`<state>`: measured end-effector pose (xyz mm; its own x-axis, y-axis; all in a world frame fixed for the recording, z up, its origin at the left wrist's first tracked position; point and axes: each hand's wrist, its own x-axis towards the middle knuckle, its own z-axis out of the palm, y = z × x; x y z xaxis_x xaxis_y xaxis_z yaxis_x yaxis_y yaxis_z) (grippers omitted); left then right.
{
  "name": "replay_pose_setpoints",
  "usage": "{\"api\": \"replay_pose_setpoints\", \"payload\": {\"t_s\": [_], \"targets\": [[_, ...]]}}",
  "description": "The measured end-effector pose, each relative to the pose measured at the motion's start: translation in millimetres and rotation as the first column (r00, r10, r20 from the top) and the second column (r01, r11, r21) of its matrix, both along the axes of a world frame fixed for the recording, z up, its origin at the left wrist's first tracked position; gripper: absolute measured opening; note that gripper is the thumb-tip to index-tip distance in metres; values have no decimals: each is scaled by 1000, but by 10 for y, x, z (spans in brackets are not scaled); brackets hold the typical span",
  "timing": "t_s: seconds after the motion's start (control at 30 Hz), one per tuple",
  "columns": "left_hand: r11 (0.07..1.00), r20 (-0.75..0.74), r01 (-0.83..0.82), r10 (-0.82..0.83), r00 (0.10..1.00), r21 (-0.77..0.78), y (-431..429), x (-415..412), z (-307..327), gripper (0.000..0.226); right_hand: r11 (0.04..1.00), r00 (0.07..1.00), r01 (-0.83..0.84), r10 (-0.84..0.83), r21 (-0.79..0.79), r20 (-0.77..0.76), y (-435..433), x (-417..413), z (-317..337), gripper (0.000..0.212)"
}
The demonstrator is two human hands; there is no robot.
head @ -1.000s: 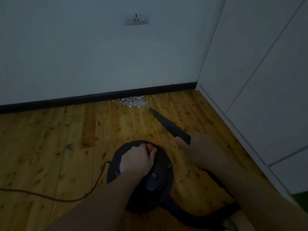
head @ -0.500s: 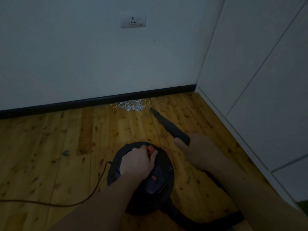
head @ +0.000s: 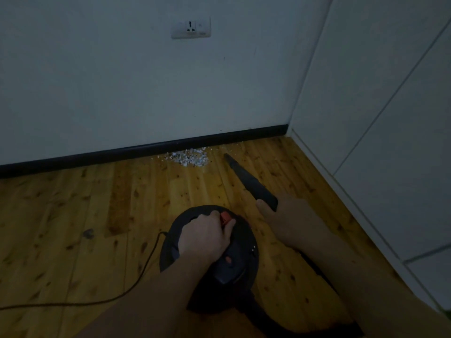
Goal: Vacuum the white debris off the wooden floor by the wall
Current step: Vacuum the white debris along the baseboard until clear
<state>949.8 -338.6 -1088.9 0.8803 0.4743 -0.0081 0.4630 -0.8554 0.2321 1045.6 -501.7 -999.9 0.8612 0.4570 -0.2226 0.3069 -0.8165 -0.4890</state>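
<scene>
A small heap of white debris [head: 189,157] lies on the wooden floor [head: 73,215] against the black skirting board. A round black vacuum cleaner [head: 240,259] stands on the floor in front of me. My left hand [head: 205,237] grips its top handle, fingers by the red button [head: 225,217]. My right hand [head: 290,220] holds the black nozzle [head: 249,180], whose tip points at the floor a little to the right of the debris, not touching it.
A white wall with a socket [head: 190,28] is ahead. White cabinet doors [head: 390,118] run along the right side. The vacuum's cord [head: 136,281] trails left across the floor. A dark knot mark [head: 88,233] shows on the boards at left.
The view has tilted slightly, so the debris and socket sit lower in frame. Both hands keep their grips; the nozzle tip stays just right of the debris.
</scene>
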Motion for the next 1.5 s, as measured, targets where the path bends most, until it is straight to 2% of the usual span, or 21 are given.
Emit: {"api": "replay_pose_setpoints", "payload": {"t_s": [0.1,0.5,1.5], "targets": [[1000,6,19,-19,1000,19,42,101,7,50,1000,1000,16,-16,3,8,30,71,4,41],[993,9,68,-70,998,91,123,457,-12,53,998,998,60,-60,37,1,4,393,-85,46],[992,-14,104,-103,995,77,326,1081,-13,53,996,996,88,-87,35,-25,263,1195,-155,47]]}}
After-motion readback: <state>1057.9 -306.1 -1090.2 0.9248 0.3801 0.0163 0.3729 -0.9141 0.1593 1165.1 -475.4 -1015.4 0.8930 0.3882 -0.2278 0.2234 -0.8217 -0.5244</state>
